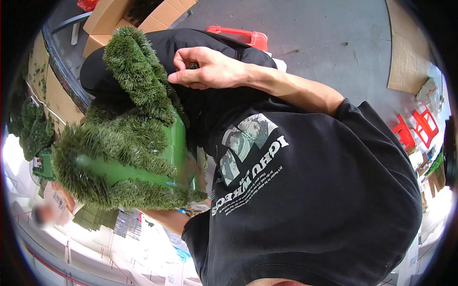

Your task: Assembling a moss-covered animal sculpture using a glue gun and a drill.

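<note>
Green bristly artificial branches (129, 124) sit bundled against our chest, in front of our black printed shirt (305, 190). We see our right hand (202, 69) curled above them, fingertips pinching a small green tuft (192, 65). Our left hand is hidden under the bundle, so we cannot tell its grip. Behind lies grey floor (324, 33) with cardboard boxes (138, 14).

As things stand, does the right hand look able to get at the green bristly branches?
Probably yes. The right hand lies right against the green bristly branches, with its fingers pinched on a small green tuft. Nothing seems to stand between hand and branches.
</note>
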Action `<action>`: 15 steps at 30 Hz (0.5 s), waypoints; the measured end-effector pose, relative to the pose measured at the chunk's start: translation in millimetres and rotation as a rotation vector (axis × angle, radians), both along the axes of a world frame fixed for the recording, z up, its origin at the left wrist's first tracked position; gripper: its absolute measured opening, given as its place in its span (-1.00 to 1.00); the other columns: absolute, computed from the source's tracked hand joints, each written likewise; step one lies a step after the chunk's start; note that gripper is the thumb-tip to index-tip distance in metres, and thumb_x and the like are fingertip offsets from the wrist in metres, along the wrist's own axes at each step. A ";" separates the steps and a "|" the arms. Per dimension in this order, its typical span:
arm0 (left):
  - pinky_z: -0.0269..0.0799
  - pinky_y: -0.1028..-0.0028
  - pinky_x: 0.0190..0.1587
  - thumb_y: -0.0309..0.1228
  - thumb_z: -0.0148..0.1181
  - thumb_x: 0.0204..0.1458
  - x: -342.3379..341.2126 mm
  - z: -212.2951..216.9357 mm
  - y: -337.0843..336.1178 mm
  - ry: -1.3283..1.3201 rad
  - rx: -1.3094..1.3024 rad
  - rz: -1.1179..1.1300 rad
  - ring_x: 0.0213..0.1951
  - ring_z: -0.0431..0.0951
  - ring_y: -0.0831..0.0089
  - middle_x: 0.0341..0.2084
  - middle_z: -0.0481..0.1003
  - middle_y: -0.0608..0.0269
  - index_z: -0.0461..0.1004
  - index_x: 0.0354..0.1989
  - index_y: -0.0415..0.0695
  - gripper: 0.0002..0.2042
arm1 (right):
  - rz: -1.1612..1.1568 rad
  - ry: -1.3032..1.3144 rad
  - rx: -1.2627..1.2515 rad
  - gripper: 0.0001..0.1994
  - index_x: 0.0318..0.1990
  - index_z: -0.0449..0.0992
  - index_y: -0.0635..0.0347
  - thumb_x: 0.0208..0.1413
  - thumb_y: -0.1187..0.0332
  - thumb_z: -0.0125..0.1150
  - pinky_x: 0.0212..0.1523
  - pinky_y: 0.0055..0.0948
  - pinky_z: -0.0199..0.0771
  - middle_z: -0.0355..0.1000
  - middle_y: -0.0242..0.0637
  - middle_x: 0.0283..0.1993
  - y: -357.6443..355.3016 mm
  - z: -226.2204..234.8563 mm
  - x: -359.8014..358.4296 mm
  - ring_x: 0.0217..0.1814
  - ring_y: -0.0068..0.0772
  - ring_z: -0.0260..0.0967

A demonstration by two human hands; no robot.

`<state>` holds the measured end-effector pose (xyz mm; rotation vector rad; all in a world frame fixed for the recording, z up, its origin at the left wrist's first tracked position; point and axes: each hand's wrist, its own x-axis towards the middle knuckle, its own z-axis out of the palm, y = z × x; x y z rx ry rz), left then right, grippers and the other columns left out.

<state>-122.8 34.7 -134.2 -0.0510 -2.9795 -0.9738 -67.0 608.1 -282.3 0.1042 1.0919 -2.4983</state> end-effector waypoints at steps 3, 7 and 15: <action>0.15 0.21 0.45 -0.42 0.05 0.26 0.5 2.5 -0.5 0.010 -0.017 -0.002 0.36 0.29 0.13 0.41 0.18 -0.11 -0.06 0.52 -0.27 -0.31 | -0.074 -0.010 0.039 -0.72 -0.29 0.34 0.07 0.36 0.18 0.29 -0.49 -0.60 0.15 0.30 -0.54 -0.46 -10.8 3.7 -9.8 -0.48 -0.74 0.15; 0.16 0.21 0.44 -0.43 0.05 0.26 -1.9 2.5 3.6 0.017 -0.033 -0.018 0.36 0.29 0.13 0.41 0.18 -0.11 -0.06 0.52 -0.27 -0.31 | -0.163 0.135 0.219 -0.72 -0.21 0.40 0.16 0.38 0.15 0.24 -0.41 -0.56 0.24 0.34 -0.53 -0.42 -17.6 -9.3 -19.5 -0.42 -0.72 0.18; 0.17 0.21 0.44 -0.43 0.06 0.25 -12.5 2.1 8.7 0.050 -0.070 -0.036 0.36 0.30 0.13 0.40 0.19 -0.10 -0.05 0.52 -0.26 -0.31 | -0.285 0.213 0.411 -0.68 -0.09 0.44 0.27 0.36 0.15 0.27 -0.13 -0.48 0.44 0.49 -0.37 -0.25 -7.2 -10.1 -13.8 -0.20 -0.59 0.38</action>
